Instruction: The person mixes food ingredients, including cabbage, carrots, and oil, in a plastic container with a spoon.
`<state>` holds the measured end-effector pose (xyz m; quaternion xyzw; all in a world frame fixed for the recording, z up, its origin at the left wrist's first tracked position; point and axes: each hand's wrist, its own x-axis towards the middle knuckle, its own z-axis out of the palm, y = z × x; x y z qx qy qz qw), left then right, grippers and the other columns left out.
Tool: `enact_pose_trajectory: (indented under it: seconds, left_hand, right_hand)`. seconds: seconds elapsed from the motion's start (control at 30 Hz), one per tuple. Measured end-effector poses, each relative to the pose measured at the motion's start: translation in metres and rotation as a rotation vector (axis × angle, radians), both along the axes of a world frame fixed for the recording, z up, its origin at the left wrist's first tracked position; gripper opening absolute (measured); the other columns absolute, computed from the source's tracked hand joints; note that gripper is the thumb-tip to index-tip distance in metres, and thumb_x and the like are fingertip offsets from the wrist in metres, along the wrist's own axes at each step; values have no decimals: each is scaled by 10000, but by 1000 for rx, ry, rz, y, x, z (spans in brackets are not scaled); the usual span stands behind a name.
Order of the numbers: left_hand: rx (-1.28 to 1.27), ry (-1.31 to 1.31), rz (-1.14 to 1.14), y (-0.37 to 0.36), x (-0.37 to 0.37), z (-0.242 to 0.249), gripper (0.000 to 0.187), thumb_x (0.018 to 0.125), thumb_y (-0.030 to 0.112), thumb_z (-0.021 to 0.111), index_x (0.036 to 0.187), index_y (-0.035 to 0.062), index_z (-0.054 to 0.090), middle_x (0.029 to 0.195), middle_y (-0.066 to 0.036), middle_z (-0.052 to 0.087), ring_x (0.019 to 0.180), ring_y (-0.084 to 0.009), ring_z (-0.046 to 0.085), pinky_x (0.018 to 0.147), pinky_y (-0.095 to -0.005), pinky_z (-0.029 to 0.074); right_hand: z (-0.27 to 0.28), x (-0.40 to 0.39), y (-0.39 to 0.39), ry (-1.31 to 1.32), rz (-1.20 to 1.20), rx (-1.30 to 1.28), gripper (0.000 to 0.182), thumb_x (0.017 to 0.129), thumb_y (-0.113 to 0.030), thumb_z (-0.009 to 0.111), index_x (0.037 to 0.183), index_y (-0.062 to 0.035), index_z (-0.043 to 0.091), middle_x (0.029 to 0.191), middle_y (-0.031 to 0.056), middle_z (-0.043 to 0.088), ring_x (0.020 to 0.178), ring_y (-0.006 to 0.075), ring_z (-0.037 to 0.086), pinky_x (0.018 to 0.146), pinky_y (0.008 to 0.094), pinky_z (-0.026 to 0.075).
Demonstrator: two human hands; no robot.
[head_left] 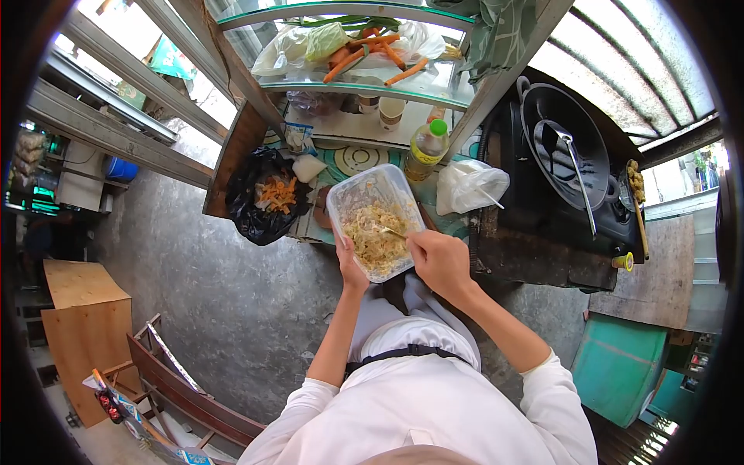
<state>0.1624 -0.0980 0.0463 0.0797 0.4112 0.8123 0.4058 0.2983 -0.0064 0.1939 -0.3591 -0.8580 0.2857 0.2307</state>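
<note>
A clear plastic container [337, 203] is tilted toward me, with a pale yellowish mix [372, 232] of shredded food inside. My left hand [351, 266] grips its left edge, fingers curled under the side. A metal spoon [394, 232] dips into the mix, its handle in my closed right hand [440, 262]. Behind the container lies the green patterned table cover [353, 158]. A bottle of yellow oil [425, 150] with a green cap stands just past its far right corner. To the left, a black plastic bag [252, 225] holds orange peelings [277, 195].
On the right, a black wok [570, 147] with a metal ladle [575, 167] sits on the stove. A white plastic bag [469, 186] lies beside the oil. Carrots [387, 53] and cabbage [325, 40] fill the glass shelf above paper cups [391, 114]. A wooden bench [186, 395] stands lower left.
</note>
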Motion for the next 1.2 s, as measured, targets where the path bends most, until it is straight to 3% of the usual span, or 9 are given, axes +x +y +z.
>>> enact_pose_trajectory:
  seconds: [0.07,0.17,0.4,0.57,0.67,0.8,0.93,1.03,1.2]
  left_hand:
    - [-9,71,-18,3,0,9,570,959,390,438,1413,100,252,1346,-108,422,1205,-273,467,964,-436,431]
    - [9,-97,-47,3,-5,0,560,961,376,438,1414,102,256,1344,-103,420,1198,-265,472,958,-429,434]
    - [13,35,-141,12,-17,21,595,948,392,461,1422,95,258,1344,-92,421,1190,-249,475,951,-398,434]
    - [-28,-62,-173,12,-19,28,586,952,394,451,1425,102,265,1339,-78,423,1189,-240,469,951,-402,425]
    - [-14,-44,-165,19,-18,33,577,954,383,450,1422,99,268,1337,-74,424,1184,-232,470,949,-386,427]
    - [-54,114,-158,24,-19,20,594,947,375,469,1429,100,258,1348,-75,414,1192,-226,460,960,-374,419]
    - [-136,243,-122,29,-16,21,662,934,374,496,1467,118,197,1373,-71,380,1220,-216,424,996,-361,384]
    - [-153,340,-57,34,-13,29,678,933,391,470,1489,142,172,1366,-50,334,1022,-148,390,866,-250,334]
    - [-287,573,-114,35,-11,44,680,934,403,467,1486,130,179,1351,-50,334,1027,-129,377,818,-234,353]
  right_hand:
    - [-18,4,1,-91,68,12,101,793,-154,567,755,-88,633,686,108,613,623,318,600,528,420,453]
    - [-24,20,11,-126,154,50,97,782,-146,581,818,-112,664,698,79,618,619,296,608,527,397,464]
    - [-16,49,18,-179,467,70,123,785,-158,591,880,-154,668,701,18,616,566,265,596,480,367,457]
    - [-12,43,32,-377,488,339,135,725,-154,618,857,-135,646,640,6,540,506,215,582,438,350,446]
    - [15,36,24,-275,415,288,130,731,-147,605,854,-131,643,644,6,539,513,222,588,433,347,440]
    - [-23,34,24,-270,172,98,125,772,-192,593,862,-126,649,657,67,604,568,290,603,496,417,450]
    - [-1,35,26,-325,60,-101,149,842,-227,552,842,-105,636,665,120,624,628,329,609,539,455,449]
    - [22,31,36,-354,57,-280,210,888,-268,523,916,-74,596,651,153,613,632,363,607,552,458,455]
    - [-23,14,41,-416,-23,-70,219,894,-204,486,1046,-54,534,633,193,609,608,385,617,537,450,496]
